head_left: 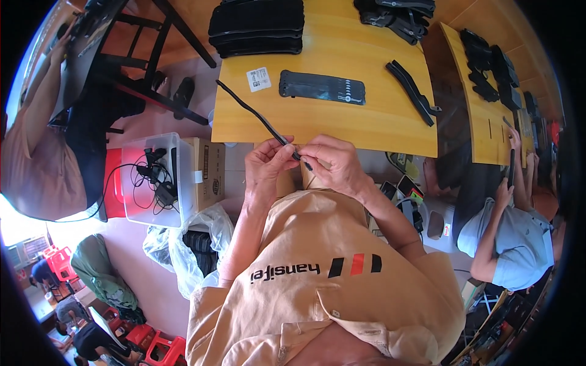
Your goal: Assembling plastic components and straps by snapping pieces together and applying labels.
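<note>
Just off the near edge of the yellow bench [360,127], a slim black strap [256,116] sits pinched in the grip of the left hand [265,163], its long end slanting up-left over the bench. The right hand's [336,160] grip is clamped on its short near end; a flat black printed panel [314,86] lies beyond, apart from both.

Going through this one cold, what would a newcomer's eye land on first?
Probably the long, thin black strip, pinched by the left hand and right hand at the near edge of the yellow table. Next, the stack of black pieces at the table's far left, and the clear bin of tangled cables at left.
</note>
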{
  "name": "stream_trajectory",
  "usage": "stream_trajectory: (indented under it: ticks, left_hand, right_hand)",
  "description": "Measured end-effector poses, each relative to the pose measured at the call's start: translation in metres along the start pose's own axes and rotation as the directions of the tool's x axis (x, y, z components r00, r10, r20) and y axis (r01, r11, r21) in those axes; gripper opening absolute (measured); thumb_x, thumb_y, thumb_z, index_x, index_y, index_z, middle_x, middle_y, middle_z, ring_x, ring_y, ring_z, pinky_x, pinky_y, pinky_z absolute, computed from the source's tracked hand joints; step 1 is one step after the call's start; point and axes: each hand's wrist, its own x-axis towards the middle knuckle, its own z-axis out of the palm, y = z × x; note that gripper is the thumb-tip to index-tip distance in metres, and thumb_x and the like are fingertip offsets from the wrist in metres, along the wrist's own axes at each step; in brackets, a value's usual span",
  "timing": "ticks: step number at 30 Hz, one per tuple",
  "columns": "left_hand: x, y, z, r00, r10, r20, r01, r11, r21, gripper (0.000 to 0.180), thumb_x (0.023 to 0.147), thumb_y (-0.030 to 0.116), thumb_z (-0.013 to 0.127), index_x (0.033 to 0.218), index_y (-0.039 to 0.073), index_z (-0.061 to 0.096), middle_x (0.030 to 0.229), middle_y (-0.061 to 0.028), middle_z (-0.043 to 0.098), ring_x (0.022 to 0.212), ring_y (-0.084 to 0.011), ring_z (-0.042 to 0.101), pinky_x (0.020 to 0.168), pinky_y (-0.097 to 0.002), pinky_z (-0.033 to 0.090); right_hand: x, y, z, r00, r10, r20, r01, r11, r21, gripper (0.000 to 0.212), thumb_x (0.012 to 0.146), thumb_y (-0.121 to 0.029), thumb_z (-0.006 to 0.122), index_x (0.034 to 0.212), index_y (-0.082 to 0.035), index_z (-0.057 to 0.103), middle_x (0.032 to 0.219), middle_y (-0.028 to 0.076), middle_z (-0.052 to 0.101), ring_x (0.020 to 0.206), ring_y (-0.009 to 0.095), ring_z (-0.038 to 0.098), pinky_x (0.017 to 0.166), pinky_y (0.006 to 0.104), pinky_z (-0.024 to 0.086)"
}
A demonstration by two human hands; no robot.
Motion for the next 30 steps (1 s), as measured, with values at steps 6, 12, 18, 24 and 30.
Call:
stream_trajectory:
  ticks: [6,12,18,24,30]
  left_hand:
    - [0.0,0.001,0.003,0.999,0.01,-0.036,-0.008,0.998,0.056,0.025,0.082,0.008,0.064,0.103,-0.005,0.059,0.085,-0.0098,0.064,0.072,-0.0122,0.063,0.064,-0.0213,0.054]
    - [0.0,-0.002,-0.002,1.0,0.002,-0.021,-0.001,0.999,0.037,0.026,0.08,0.011,0.067,0.101,-0.004,0.06,0.085,-0.0097,0.064,0.072,-0.0126,0.062,0.063,-0.0216,0.053]
    - [0.0,-0.002,0.002,0.999,-0.022,-0.044,0.022,1.0,0.015,0.021,0.083,0.009,0.062,0.1,-0.004,0.059,0.084,-0.0086,0.063,0.07,-0.0114,0.062,0.062,-0.0203,0.054]
    - [-0.001,-0.002,0.007,0.998,-0.048,-0.036,0.046,0.997,-0.059,0.019,0.086,0.008,0.058,0.1,-0.005,0.058,0.084,-0.008,0.063,0.069,-0.0107,0.062,0.06,-0.0194,0.055]
    - [0.002,-0.001,0.008,0.996,-0.08,-0.05,0.078,0.996,-0.04,0.017,0.084,0.008,0.061,0.097,-0.004,0.06,0.083,-0.0078,0.063,0.069,-0.011,0.062,0.061,-0.0202,0.055]
  right_hand:
    - [0.003,0.0,-0.002,0.997,-0.074,0.005,0.075,0.997,-0.028,0.015,0.07,0.005,0.064,0.084,0.001,0.064,0.077,0.011,0.06,0.066,0.025,0.06,0.056,0.0314,0.048]
    - [0.003,0.002,-0.002,0.995,-0.088,0.044,0.089,0.996,-0.02,0.012,0.07,0.003,0.063,0.082,0.0,0.062,0.076,0.009,0.058,0.066,0.025,0.058,0.057,0.0325,0.048]
    - [0.0,-0.003,-0.001,0.973,-0.222,0.069,0.233,0.937,-0.26,0.016,0.068,0.001,0.064,0.083,-0.002,0.061,0.078,0.007,0.056,0.07,0.023,0.057,0.059,0.0318,0.05]
    - [0.0,-0.003,-0.004,0.975,-0.219,0.044,0.223,0.943,-0.247,0.018,0.067,0.001,0.065,0.084,-0.001,0.059,0.08,0.008,0.056,0.075,0.023,0.058,0.061,0.0317,0.05]
    - [0.0,-0.001,0.0,0.986,-0.164,0.01,0.163,0.966,-0.201,0.015,0.069,0.002,0.063,0.082,0.0,0.057,0.081,0.01,0.054,0.075,0.026,0.056,0.062,0.0336,0.049]
